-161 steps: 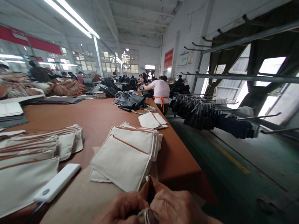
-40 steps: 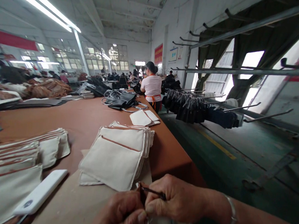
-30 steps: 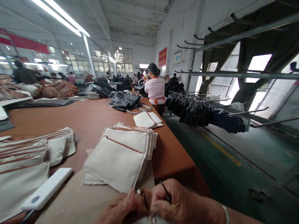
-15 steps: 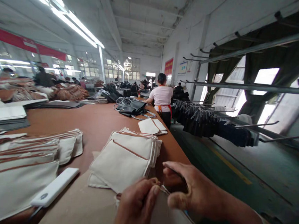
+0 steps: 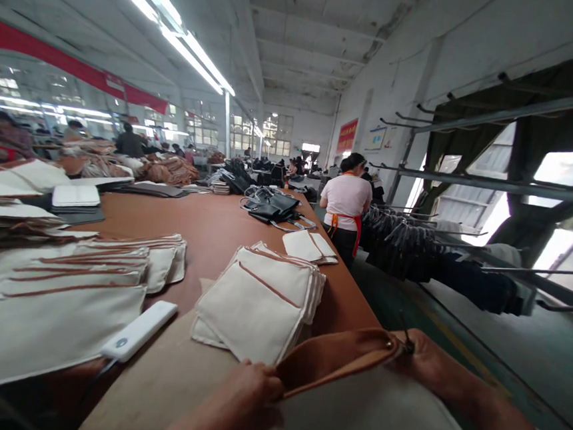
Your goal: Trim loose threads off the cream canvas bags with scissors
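A cream fabric pouch with a brown lining is stretched between my two hands, its mouth spread apart so the brown inside shows. My left hand is closed on the pouch's left top corner. At the opposite corner, my right hand is closed on the brown edge. A small dark tool pokes out by the right fingers; its kind is mostly hidden. Just beyond the left hand lies a stack of cream pouches with brown trim. The pouch's lower part runs out of view.
Further cream pouches lie fanned at left, beside a white power strip. Black bags and a small cream stack sit farther along the brown table. A co-worker stands at its right edge, near a hanging rack.
My hands have moved apart, the right one outward to the right, and the pouch's brown mouth is now spread between them. The view has turned slightly left.
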{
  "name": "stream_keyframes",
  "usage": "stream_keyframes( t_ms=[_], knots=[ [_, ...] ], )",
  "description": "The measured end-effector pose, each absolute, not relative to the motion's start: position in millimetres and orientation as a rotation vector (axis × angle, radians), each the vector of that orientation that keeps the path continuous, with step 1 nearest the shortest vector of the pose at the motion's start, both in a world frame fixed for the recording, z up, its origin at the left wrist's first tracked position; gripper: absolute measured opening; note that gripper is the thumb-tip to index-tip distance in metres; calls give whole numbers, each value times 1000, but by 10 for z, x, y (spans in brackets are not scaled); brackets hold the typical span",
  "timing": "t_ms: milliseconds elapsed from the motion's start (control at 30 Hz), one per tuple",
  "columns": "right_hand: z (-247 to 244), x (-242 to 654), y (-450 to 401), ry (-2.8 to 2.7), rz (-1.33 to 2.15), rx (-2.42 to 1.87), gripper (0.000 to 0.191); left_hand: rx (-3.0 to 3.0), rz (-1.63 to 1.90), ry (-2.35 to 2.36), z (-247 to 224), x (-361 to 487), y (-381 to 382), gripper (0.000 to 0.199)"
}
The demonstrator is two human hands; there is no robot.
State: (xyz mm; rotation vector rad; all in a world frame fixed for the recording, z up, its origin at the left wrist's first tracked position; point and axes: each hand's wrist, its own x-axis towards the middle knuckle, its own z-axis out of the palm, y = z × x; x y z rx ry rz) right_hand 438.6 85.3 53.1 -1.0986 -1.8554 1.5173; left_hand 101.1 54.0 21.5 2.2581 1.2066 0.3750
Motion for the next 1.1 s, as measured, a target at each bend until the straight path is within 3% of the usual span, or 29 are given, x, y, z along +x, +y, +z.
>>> stream_keyframes(
  t_ms=[67,167,233,267,433,567,733,933,1100],
  knots=[
    [500,4469,943,-1925,1440,-1197,42,2244,360,1125,263,979,510,18],
    [501,4426,992,-2085,826,-1439,36,2189,377,940,465,1122,454,28],
    [554,4240,904,-2080,472,-1423,47,2130,396,843,607,1279,457,33],
    [586,4108,828,-2083,465,-1333,54,2099,401,822,653,1360,475,35],
    [562,3491,513,-2049,1287,-888,50,1747,387,786,624,1591,629,22],
    [371,3421,558,-1899,1668,-904,54,1583,371,782,593,1463,695,47],
    [335,3499,630,-1795,1734,-814,38,1509,456,761,538,1175,733,60],
    [473,3716,679,-1740,1657,-955,39,1299,516,607,433,1091,683,50],
    [557,3777,631,-1977,1476,-972,26,1206,582,568,499,1205,570,32]
  ],
)
